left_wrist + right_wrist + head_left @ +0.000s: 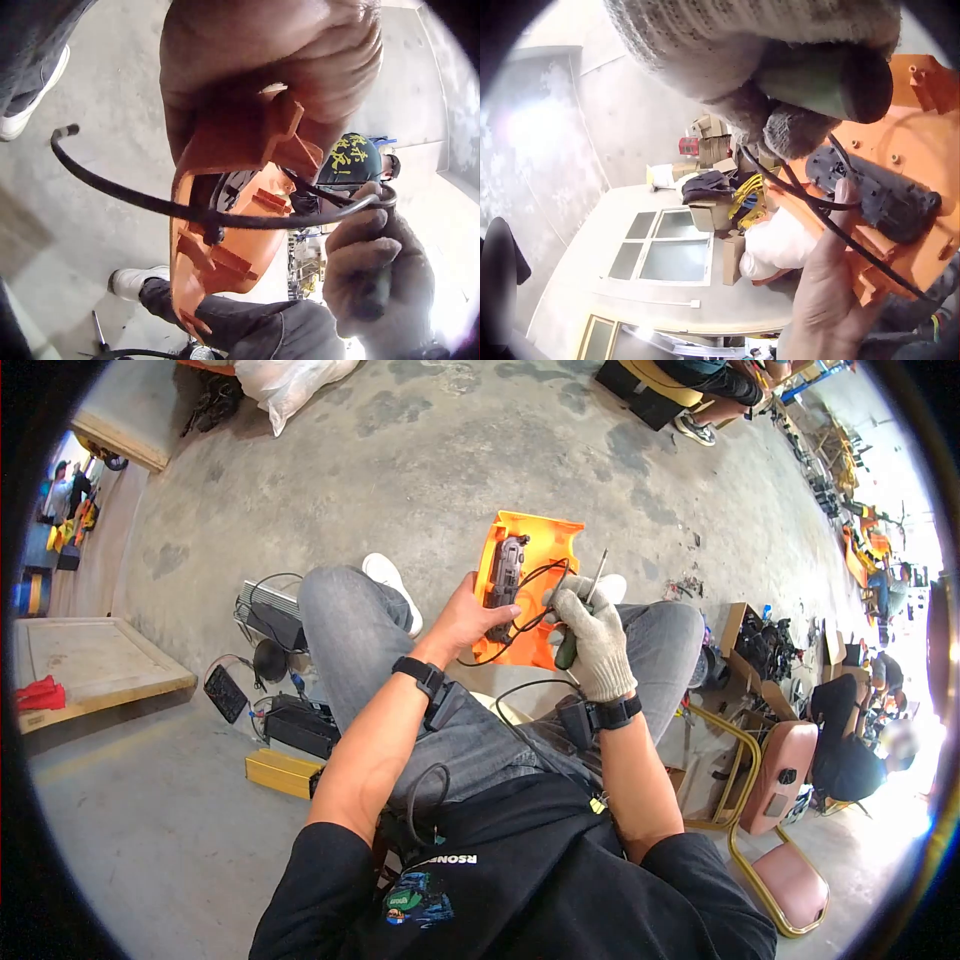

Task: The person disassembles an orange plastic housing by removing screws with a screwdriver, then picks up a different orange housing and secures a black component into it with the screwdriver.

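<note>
The bare left hand [468, 614] grips the left edge of an orange plastic shell [540, 538], its thumb over a dark grey part [507, 572] lying inside. The right hand [597, 643], in a knitted glove, is curled round the green handle [817, 84] of a screwdriver, whose shaft [600, 572] points up and away. A black cable [135, 196] loops from the shell to the gloved fingers, which also pinch it. In the left wrist view the shell [225, 259] is seen edge-on below the left palm [270, 52].
On the floor at the left are a silver box [272, 615], black devices and a yellow box [282, 774]. A wooden board [95, 660] lies farther left. A pink-seated chair [785, 775], cartons and loose parts stand at the right. Other people sit at the far right and top.
</note>
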The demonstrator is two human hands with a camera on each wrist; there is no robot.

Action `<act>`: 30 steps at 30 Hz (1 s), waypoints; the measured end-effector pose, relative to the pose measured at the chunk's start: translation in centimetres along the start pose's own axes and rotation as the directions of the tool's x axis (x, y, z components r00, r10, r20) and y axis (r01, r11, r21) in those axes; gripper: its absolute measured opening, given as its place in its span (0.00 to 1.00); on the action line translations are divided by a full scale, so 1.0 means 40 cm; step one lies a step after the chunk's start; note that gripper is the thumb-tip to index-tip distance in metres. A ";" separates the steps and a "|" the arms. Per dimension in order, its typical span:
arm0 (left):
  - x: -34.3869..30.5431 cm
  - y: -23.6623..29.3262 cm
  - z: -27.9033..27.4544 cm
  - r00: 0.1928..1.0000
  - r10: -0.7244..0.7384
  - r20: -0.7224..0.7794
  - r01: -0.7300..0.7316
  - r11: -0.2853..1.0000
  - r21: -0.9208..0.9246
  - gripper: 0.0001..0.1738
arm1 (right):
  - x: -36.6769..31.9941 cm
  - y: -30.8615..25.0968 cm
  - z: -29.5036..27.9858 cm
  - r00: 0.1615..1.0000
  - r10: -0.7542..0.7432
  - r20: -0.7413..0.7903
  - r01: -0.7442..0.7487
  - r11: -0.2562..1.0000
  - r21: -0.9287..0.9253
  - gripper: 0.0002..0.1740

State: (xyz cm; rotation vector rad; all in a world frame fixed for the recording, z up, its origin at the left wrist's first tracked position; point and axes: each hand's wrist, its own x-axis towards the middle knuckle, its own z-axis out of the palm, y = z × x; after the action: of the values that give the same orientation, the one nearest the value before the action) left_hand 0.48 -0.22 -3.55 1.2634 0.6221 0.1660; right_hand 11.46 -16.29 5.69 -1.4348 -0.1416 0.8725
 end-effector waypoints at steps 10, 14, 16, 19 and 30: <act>-0.008 0.030 0.003 0.982 -0.076 0.174 0.111 0.973 -0.203 0.30 | 0.005 0.018 0.008 0.999 0.002 0.053 -0.004 0.999 0.031 0.11; -0.015 0.036 0.004 0.980 -0.061 0.190 0.107 0.964 -0.242 0.29 | 0.002 0.025 0.013 0.998 -0.007 0.065 0.008 1.000 -0.013 0.10; -0.016 0.034 0.003 0.981 -0.046 0.191 0.089 0.971 -0.220 0.29 | 0.001 0.031 0.018 0.998 -0.033 0.056 0.032 0.999 0.014 0.10; -0.014 0.027 -0.001 0.977 -0.061 0.206 0.112 0.963 -0.245 0.28 | 0.002 0.044 0.012 0.995 -0.035 0.096 0.034 0.999 0.013 0.09; -0.022 0.041 0.000 0.980 -0.147 0.131 0.176 0.954 -0.243 0.26 | -0.011 0.048 0.025 0.989 0.000 0.150 -0.011 0.997 0.071 0.07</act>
State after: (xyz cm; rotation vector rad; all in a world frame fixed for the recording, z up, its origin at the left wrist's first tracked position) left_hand 0.12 -0.10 -1.73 0.9633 0.5848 0.0361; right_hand 9.74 -15.94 4.32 -1.3031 -0.2176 0.9813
